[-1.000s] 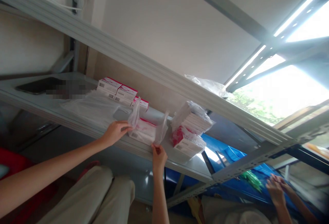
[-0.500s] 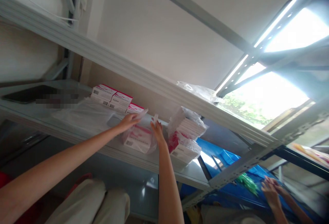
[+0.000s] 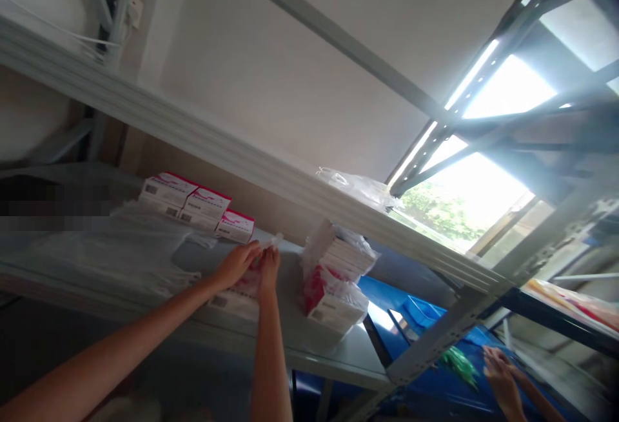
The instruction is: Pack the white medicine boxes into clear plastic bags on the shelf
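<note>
My left hand and my right hand meet over a pink-and-white box on the grey shelf. Both hands are closed on the gathered top of the clear plastic bag around this box. My forearms and hands hide part of the box. Just behind my left hand, several white boxes with pink tops stand in a row, some stacked. Flat clear plastic bags lie to the left. Bagged boxes stand to the right of my right hand.
An upper shelf beam crosses in front of me, with clear plastic on it. At the lower right, another person's hands are near green material and blue bins. A metal upright bounds the shelf's right end.
My hands were apart above the bagged box, each with some of the plastic; now they have come together over it. The camera view has shifted slightly.
</note>
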Demonstrator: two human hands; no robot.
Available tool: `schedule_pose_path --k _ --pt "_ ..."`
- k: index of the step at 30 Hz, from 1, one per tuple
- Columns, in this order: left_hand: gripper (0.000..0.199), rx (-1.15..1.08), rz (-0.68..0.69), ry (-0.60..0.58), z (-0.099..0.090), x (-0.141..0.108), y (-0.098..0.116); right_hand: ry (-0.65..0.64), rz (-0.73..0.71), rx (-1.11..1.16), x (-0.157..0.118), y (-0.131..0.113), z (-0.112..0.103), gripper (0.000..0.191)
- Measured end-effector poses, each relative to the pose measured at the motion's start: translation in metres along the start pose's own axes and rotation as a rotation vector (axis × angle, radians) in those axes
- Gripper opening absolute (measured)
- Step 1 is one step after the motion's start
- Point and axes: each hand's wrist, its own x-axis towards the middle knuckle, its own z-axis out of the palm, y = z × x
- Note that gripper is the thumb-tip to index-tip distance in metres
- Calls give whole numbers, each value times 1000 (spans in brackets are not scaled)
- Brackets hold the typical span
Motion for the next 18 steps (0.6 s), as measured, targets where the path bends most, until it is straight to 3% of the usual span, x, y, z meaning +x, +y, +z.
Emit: schedule_pose_path --k 3,11,15,18 --pt "19 98 71 17 0 0 -6 -79 -56 -45 -6 2 2 30" --pt "30 355 179 -138 -11 -9 -12 -249 6 -70 -13 -2 -4 35" --pt "35 348 247 -63 -13 -9 -23 -301 22 -106 -19 0 -9 34" --pt "30 325 300 -99 -11 -6 -23 -321 26 -111 -21 -1 -8 37"
